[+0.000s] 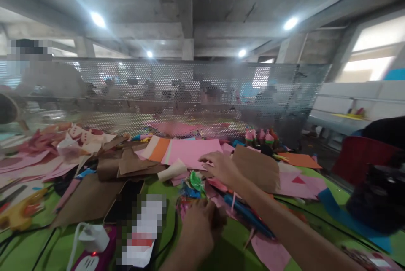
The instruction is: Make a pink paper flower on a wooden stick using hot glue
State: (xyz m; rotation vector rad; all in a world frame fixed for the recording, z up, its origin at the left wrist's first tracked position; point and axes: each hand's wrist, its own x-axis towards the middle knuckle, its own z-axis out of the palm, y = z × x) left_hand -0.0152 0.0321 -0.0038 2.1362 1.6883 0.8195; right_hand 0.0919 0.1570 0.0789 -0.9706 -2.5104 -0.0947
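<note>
My right hand [221, 166] reaches forward over a pink paper sheet [193, 151], its fingers spread and with nothing visible in them. Lower down, my left hand [198, 222] is bent over the green table beside a small heap of crumpled wrappers [191, 186] in green, blue and pink. Its fingertips are blurred and partly hidden, so I cannot tell whether it grips anything. Under my right forearm lies a long blue tool [248, 215], partly covered. A brown paper piece [257, 167] lies just right of my right hand.
A yellow glue gun [23, 214], a dark phone [125, 199] and a purple power strip [91, 256] with a white charger [94, 237] lie at left. Paper scraps [31, 161] cover the far left. A perforated metal screen [177, 89] stands behind the table, with people beyond it.
</note>
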